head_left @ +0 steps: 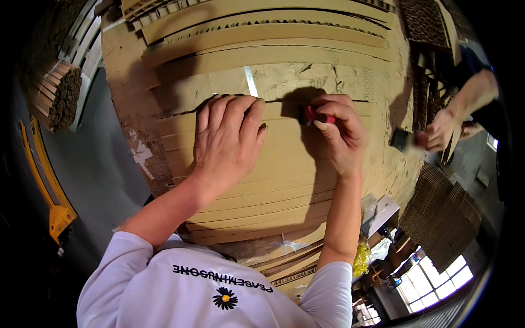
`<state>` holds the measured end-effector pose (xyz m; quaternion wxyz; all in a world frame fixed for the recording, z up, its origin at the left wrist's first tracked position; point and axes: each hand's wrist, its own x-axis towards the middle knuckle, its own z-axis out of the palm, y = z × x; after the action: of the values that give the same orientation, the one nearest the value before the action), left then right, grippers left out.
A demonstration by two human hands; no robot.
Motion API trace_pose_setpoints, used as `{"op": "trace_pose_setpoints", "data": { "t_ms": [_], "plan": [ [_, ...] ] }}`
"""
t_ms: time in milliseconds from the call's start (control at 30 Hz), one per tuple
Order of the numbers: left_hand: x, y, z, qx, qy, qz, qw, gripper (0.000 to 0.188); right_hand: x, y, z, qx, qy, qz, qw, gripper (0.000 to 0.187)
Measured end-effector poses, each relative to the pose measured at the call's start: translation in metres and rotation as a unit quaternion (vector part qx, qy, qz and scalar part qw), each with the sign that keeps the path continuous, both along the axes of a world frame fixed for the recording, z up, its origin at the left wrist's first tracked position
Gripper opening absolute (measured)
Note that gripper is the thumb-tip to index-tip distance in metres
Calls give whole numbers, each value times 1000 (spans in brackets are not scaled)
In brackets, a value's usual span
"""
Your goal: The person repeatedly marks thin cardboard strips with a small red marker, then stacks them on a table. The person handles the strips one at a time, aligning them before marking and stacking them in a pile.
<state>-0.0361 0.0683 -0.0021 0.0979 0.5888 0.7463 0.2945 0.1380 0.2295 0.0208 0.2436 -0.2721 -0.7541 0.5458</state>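
My left hand [227,134] lies palm down on a row of flat cardboard strips [257,191], with its fingers stretched toward the row's far edge. To its right, my right hand [345,134] pinches a small red tool [309,115] between thumb and fingers. The tool's dark end sits low over the strips near that same edge and is partly in shadow, so I cannot make out its exact kind. The strips lie side by side on a larger brown cardboard sheet [322,79].
More cardboard strips with corrugated edges [273,33] lie beyond. At the right, another person's hand [440,131] holds a dark-and-red tool [402,140]. Corrugated sheets [440,213] stand lower right. A yellow pallet truck [59,216] and a bundled cardboard stack [57,95] are at the left.
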Motion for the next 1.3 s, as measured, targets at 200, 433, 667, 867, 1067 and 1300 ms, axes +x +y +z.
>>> {"op": "trace_pose_setpoints", "data": {
  "t_ms": [200,433,667,867,1067,1300],
  "plan": [
    [-2,0,-2,-2,-22,-5,1000,57,-11,-1,11,129,-61,24,990,16],
    [-4,0,0,-4,-30,-7,1000,58,-19,-3,9,216,-91,39,971,20],
    [-3,1,-1,-3,-32,-8,999,57,-19,-5,9,216,-115,34,969,28],
    [-1,0,-2,2,-27,-1,1000,56,-20,-4,10,227,-127,36,965,28],
    [-1,1,-4,10,-20,-3,1000,56,-24,-3,12,246,-139,45,958,24],
    [-1,2,-8,23,-22,-3,999,56,-22,4,5,188,-114,45,974,23]
  ]
}}
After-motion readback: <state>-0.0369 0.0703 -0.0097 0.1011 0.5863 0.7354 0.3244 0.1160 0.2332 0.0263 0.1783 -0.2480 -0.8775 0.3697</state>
